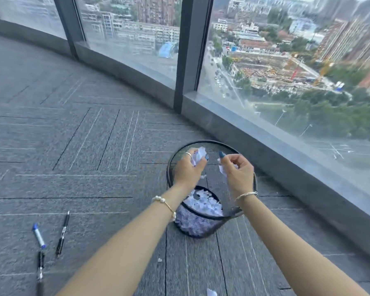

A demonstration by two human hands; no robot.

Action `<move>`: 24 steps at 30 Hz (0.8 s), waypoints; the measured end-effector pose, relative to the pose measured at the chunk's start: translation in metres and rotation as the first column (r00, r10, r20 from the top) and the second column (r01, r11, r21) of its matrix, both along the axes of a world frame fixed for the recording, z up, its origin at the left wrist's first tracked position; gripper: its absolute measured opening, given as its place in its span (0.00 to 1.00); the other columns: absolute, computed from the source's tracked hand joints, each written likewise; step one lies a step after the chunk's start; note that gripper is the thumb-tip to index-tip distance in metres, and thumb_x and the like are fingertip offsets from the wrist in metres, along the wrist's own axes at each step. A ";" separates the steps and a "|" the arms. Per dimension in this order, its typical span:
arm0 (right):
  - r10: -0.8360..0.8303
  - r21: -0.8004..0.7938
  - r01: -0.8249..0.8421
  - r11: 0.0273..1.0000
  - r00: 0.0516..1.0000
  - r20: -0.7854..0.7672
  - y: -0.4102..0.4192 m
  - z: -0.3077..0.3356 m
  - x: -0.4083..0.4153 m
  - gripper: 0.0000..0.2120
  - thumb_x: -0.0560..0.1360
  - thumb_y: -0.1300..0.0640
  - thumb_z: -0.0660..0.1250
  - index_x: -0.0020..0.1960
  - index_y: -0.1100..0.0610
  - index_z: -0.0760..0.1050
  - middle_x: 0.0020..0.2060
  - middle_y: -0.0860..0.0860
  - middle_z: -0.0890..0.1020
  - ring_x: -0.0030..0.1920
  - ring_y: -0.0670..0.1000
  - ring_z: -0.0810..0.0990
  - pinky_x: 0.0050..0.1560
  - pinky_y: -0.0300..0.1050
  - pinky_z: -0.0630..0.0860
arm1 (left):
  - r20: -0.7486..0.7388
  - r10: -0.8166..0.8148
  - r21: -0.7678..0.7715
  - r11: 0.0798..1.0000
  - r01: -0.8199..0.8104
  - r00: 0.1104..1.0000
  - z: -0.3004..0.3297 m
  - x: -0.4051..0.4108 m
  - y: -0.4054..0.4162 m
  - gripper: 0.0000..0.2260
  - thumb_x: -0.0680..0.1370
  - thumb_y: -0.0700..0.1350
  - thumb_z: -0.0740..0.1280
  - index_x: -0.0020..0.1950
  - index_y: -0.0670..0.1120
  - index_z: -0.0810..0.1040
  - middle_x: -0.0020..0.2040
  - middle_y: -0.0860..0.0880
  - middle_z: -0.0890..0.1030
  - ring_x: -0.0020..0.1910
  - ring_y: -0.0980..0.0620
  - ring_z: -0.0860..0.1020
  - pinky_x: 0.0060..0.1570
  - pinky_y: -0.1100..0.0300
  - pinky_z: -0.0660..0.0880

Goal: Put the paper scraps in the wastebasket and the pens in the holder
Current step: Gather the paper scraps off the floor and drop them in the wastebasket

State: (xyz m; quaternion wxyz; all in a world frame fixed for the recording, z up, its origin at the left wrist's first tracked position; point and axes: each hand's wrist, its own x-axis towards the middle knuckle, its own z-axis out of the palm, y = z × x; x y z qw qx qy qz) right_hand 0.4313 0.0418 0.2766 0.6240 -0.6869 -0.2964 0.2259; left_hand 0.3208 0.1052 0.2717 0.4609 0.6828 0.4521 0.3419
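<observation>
Left hand (pixel 187 167) grip is closing on crumpled white paper scraps (pixel 198 157); right hand (pixel 237 170) is pinching another, apparently loosely, over the black wire-mesh wastebasket (pixel 205 226). Risk: fragments drifting past the rim onto the grey carpet floor (pixel 94 167).

grey carpet floor (pixel 73 146); curved window wall (pixel 286 82), daylit city beyond

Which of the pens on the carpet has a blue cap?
The white-barrelled marker, farthest left. The pen beside it and the one below are black.
</observation>
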 end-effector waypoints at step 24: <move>0.044 -0.018 -0.042 0.999 0.993 0.112 0.002 -0.047 0.024 0.12 0.78 0.50 0.58 0.46 0.55 0.78 0.43 0.46 0.82 0.46 0.45 0.80 0.45 0.39 0.71 | 0.101 -0.101 0.011 0.995 0.101 0.990 -0.038 0.018 0.003 0.17 0.68 0.53 0.73 0.54 0.54 0.76 0.61 0.57 0.74 0.59 0.64 0.70 0.55 0.70 0.66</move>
